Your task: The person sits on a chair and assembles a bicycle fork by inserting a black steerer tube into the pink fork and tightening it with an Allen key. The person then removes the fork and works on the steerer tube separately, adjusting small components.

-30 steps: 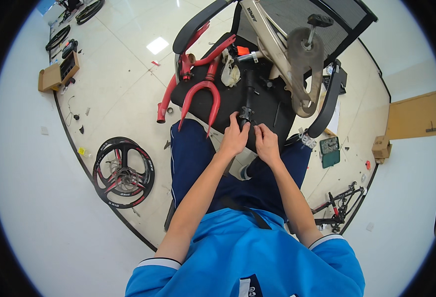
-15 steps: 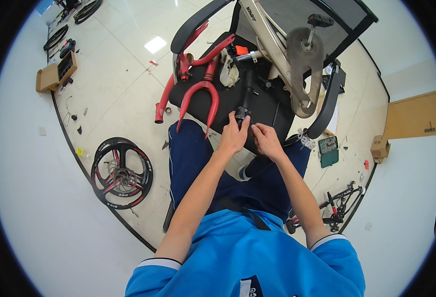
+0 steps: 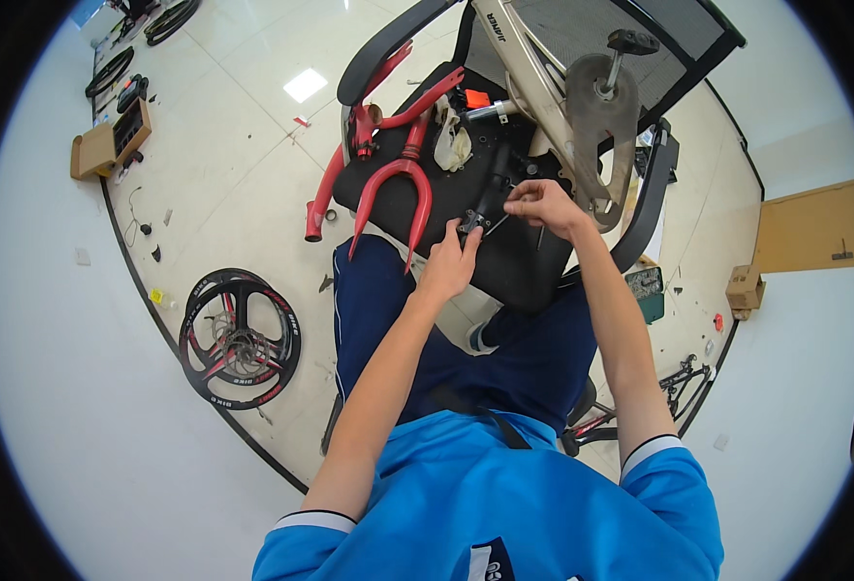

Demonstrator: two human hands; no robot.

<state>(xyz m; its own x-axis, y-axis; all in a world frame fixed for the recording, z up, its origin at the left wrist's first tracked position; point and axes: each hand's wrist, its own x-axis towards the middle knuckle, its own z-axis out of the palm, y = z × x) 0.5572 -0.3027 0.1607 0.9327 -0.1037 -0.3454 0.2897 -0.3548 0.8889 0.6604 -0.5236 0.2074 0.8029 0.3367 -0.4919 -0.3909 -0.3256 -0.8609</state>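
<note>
My left hand (image 3: pixel 452 261) is closed round the clamp end of a black seatpost (image 3: pixel 492 194), which lies slanting over the dark chair seat (image 3: pixel 519 261). Thumb and forefinger press on the clamp (image 3: pixel 470 223). To the right of the post, my right hand (image 3: pixel 549 207) is raised in a pinch, with what looks like a thin metal rod at its fingertips; its exact kind is too small to tell. Left of the post, a red bicycle fork (image 3: pixel 400 174) rests on the seat, prongs toward me. A pale crumpled cloth or glove (image 3: pixel 452 145) lies between them.
A beige bike frame (image 3: pixel 535 73) with a crank leans across the chair's right side. Chair armrests (image 3: pixel 380 48) rise on both sides. Black spoked wheels (image 3: pixel 240 339) lie on the floor at left. An open green case (image 3: pixel 648 292) sits at right, near a cardboard box (image 3: pixel 745 288).
My right hand has lifted away from the clamp, moving up and to the right. The left hand stays at the clamp, shifted slightly left, and the post tilts a little more to the right.
</note>
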